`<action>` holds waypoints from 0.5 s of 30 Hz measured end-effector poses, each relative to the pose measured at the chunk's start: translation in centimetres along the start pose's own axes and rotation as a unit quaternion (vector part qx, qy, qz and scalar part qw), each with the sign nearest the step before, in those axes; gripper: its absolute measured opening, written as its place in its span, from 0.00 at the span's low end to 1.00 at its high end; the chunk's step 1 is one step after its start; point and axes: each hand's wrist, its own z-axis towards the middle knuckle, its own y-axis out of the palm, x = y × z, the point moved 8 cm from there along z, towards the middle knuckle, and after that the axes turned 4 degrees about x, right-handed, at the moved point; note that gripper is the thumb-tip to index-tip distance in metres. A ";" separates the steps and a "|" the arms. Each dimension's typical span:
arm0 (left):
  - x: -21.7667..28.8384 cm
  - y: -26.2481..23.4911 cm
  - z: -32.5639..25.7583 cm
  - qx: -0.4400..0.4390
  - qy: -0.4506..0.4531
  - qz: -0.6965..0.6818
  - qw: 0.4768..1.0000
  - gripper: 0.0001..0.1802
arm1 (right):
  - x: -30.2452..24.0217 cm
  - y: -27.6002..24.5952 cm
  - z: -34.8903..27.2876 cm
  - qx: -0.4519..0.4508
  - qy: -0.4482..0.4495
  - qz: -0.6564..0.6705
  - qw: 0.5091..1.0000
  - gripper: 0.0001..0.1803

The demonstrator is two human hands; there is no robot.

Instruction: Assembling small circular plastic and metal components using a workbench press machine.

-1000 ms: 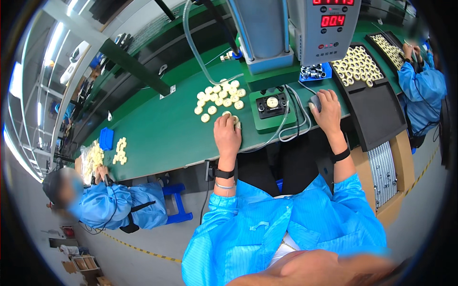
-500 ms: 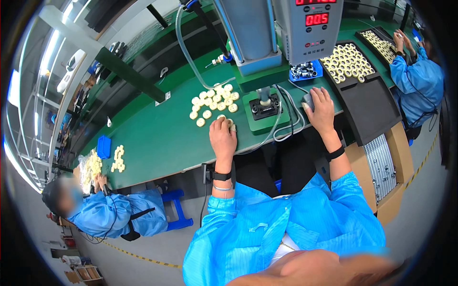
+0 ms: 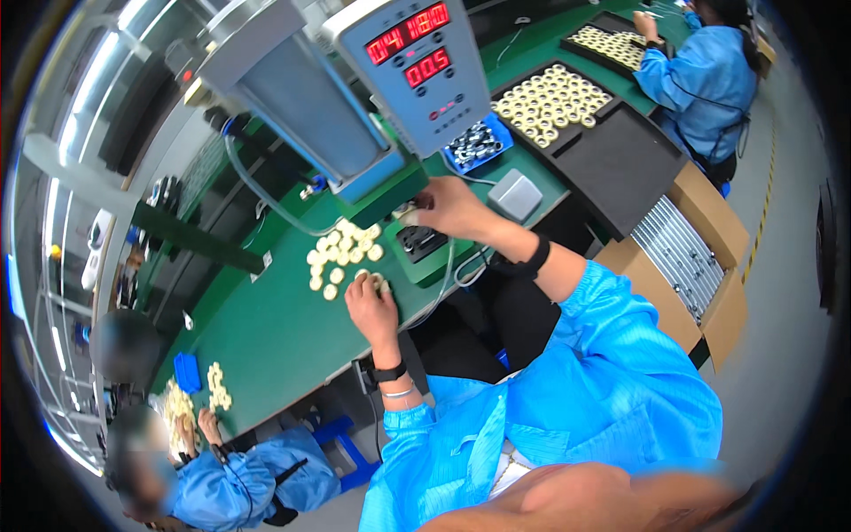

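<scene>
My left hand (image 3: 372, 309) rests on the green bench with its fingertips curled on a cream ring at the near edge of a loose pile of cream rings (image 3: 341, 251). My right hand (image 3: 450, 207) reaches left across to the black fixture (image 3: 418, 239) on its green base, under the grey-blue press (image 3: 310, 106). Its thumb and fingers pinch a small cream ring (image 3: 407, 214) just above the fixture. Both wrists wear black bands, and my sleeves are blue.
A control box with red digits (image 3: 417, 62) hangs above. A blue bin of metal parts (image 3: 476, 142), a grey box (image 3: 515, 194), black trays of rings (image 3: 550, 99) and a carton of rods (image 3: 687, 257) lie right. Two co-workers sit at top right (image 3: 700, 71) and lower left (image 3: 222, 479).
My right hand left the grey box and moved left to the fixture under the press. My head came closer to the bench. The left hand stayed at the pile's edge.
</scene>
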 end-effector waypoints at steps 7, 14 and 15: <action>-0.3 0.4 0.0 -0.007 -0.014 0.020 1.000 0.18 | -0.2 -4.0 -0.7 0.006 -0.044 -0.336 0.941 0.18; 0.1 0.0 0.1 -0.006 -0.011 0.011 1.000 0.18 | 6.0 -28.4 4.5 0.080 0.198 -0.501 0.839 0.18; 0.4 0.1 0.2 -0.009 -0.006 0.007 1.000 0.18 | 7.6 -31.2 4.3 0.082 0.168 -0.550 0.814 0.17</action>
